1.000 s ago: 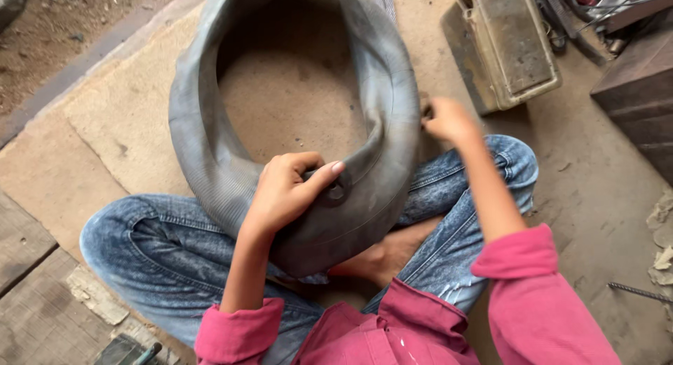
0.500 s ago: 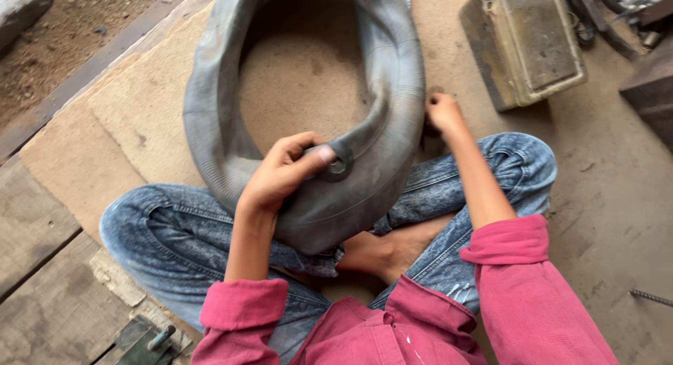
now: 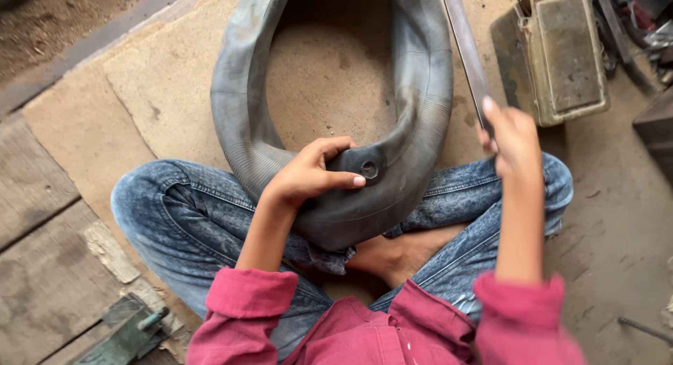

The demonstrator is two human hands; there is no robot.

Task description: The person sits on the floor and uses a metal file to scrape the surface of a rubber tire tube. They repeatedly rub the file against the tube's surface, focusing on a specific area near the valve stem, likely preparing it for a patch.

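Rubber inner tube (image 3: 245,120), grey and partly limp, lies across the lap of a person sitting cross-legged in blue jeans (image 3: 175,218) and a pink shirt (image 3: 350,333) on a dusty board floor (image 3: 140,85). Its far loop rests on the board; its near bend sags over the knees and against a bare foot (image 3: 399,256).

Left hand (image 3: 308,176) grips that near bend, fingers curled over the inner edge and thumb stretched flat along the rubber, its tip just beside a small round valve hole (image 3: 369,169).

Right hand (image 3: 510,134) is raised beside the tube's right side, fingers closed around the lower end of a long flat metal strip (image 3: 463,50) that runs up and away toward the top edge of the view.

Beyond that hand, a worn yellowish rectangular box (image 3: 564,57) sits on the ground. At the lower left, a greenish metal object (image 3: 130,333) lies on wooden planks (image 3: 42,267).
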